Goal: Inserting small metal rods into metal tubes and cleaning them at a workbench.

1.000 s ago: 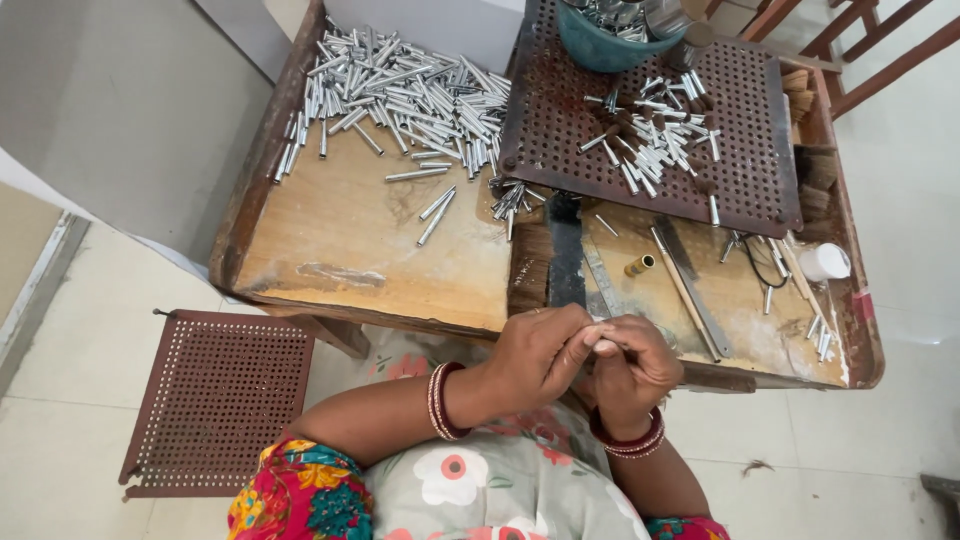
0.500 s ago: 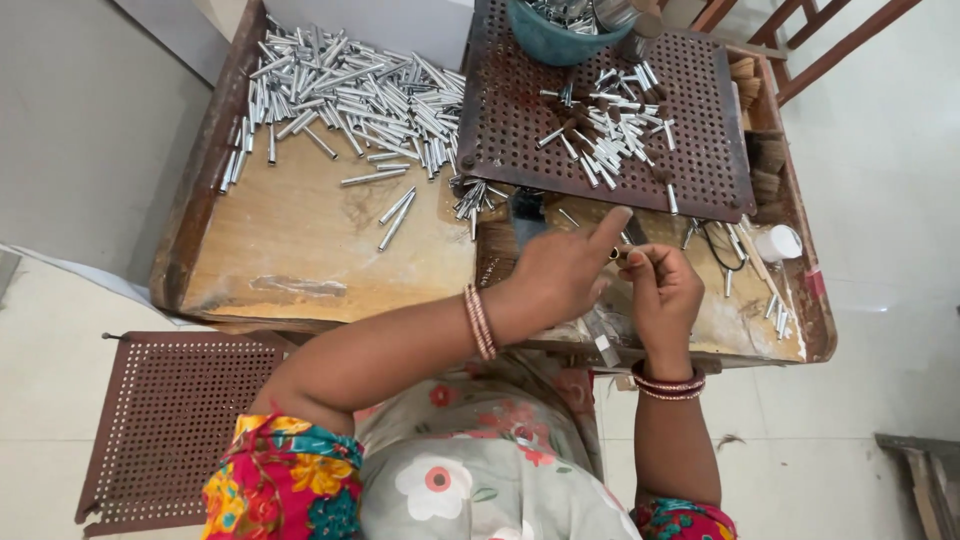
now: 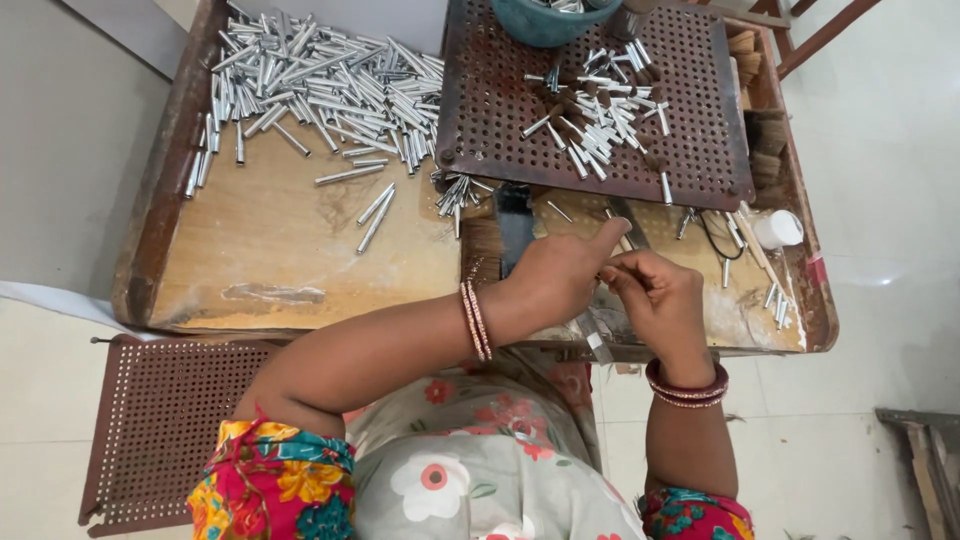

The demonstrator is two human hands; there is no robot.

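**Fiddly bit, mid-assembly**

My left hand (image 3: 555,275) and right hand (image 3: 655,295) are pinched together on something tiny near the tray's (image 3: 160,215) near edge, can't tell what exactly. I'd guess next needs another metal tube from the far-left pile (image 3: 310,85).

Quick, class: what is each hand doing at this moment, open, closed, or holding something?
Left hand: fingers curled, fingertips meeting the right hand's; what it holds cannot be told.
Right hand: closed in a pinch on something small, too small to identify.
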